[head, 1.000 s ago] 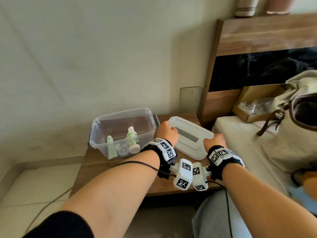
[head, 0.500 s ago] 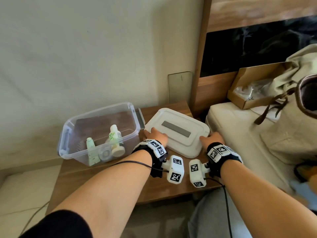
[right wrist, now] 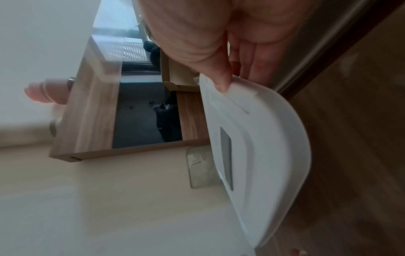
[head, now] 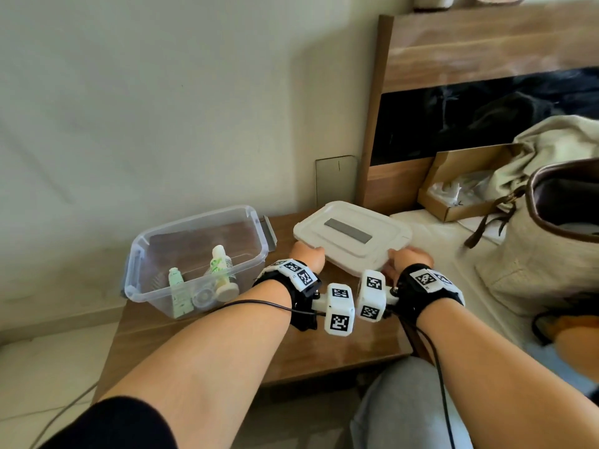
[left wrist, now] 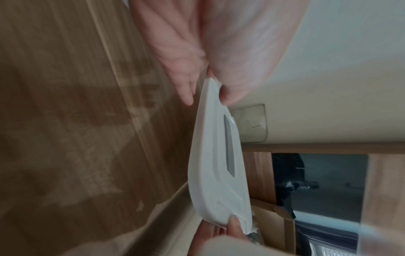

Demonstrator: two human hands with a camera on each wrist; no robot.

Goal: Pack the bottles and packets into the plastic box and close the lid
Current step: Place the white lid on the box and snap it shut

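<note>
Head view: packing apparently done, bottles (head: 217,270) already inside the clear plastic box (head: 197,257) on the bedside table (head: 324,348) (packets hard to make out). White lid (head: 351,236) not yet on, held above the table just right of the box. Left hand (head: 308,257) and right hand (head: 406,259) each pinching a near corner. Remaining: carry over, seat, press shut.
</note>
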